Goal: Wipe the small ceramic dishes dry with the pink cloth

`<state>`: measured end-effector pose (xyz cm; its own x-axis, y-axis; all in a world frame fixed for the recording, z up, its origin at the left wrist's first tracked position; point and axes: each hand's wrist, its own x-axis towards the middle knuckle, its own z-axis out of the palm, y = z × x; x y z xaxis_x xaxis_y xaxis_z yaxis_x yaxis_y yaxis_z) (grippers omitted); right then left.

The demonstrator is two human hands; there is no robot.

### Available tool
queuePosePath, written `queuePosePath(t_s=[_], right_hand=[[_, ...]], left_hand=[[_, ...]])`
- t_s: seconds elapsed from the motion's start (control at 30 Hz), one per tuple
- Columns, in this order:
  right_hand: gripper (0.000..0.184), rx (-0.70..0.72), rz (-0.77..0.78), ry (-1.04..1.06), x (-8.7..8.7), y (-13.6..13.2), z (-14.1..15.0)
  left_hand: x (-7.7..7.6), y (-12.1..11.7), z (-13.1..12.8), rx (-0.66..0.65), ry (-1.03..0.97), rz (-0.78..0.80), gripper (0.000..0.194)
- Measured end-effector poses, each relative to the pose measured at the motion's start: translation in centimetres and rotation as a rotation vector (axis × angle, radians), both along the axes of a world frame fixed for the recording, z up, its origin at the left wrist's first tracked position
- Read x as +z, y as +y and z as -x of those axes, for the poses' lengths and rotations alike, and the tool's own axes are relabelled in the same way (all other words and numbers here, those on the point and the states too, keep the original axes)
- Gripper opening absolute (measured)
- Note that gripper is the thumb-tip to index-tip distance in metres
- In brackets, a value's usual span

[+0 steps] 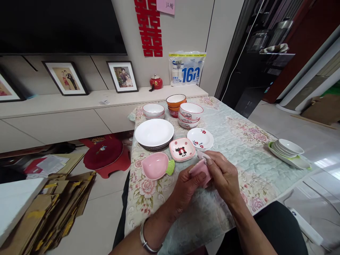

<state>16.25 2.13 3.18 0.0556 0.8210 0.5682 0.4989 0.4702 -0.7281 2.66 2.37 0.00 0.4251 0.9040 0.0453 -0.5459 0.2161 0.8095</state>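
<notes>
Near the table's front edge, my left hand (189,185) grips a small pink dish (199,169), tilted up, its thumb across the face. My right hand (223,174) pinches a white cloth or tissue (202,156) against the dish's rim; the fingers cover much of both. Just left lies a pink carrot- or strawberry-shaped dish (154,165) with a green leaf handle. Beyond my hands sit a square pink cat dish (182,148) and a stack of small white flowered plates (199,138).
Large white plates (154,131) are stacked at left. Behind them stand white bowls (153,109), orange bowls (176,100) and red-rimmed bowls (190,109). Small dishes rest on a green-edged oval plate (300,163) by the right edge. A red stool (103,156) and flattened cardboard (53,209) occupy the floor.
</notes>
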Motion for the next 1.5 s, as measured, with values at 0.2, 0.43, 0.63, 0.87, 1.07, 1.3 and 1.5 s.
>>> queuePosePath(t_s=[0.2, 0.43, 0.63, 0.87, 1.07, 1.3, 1.5], right_hand=[[0.03, 0.043, 0.027, 0.056, 0.1, -0.2, 0.4], [0.035, -0.039, 0.427, 0.584, -1.3, 0.9, -1.4], [0.034, -0.073, 0.123, 0.156, -0.5, -0.2, 0.8], [0.029, -0.112, -0.084, -0.028, -1.1, 0.3, 1.0], [0.013, -0.235, -0.028, 0.167, -1.8, 0.8, -0.5], [0.01, 0.036, -0.106, -0.264, 0.9, -0.5, -0.4], [0.013, 0.121, -0.104, -0.414, 1.5, -0.8, -0.3]], left_hand=[[0.3, 0.0, 0.2, 0.034, -0.008, -0.033, 0.018], [0.3, -0.2, 0.0, 0.048, -0.059, 0.087, 0.027], [1.0, -0.1, -0.4, 0.052, -0.121, 0.108, 0.026], [1.2, 0.0, -0.4, 0.077, -0.153, 0.148, 0.026], [0.9, 0.3, -0.3, 0.081, -0.187, 0.215, 0.029], [1.1, 0.5, -0.1, 0.056, -0.249, 0.219, 0.022], [0.9, 0.6, -0.1, 0.072, -0.272, 0.29, 0.021]])
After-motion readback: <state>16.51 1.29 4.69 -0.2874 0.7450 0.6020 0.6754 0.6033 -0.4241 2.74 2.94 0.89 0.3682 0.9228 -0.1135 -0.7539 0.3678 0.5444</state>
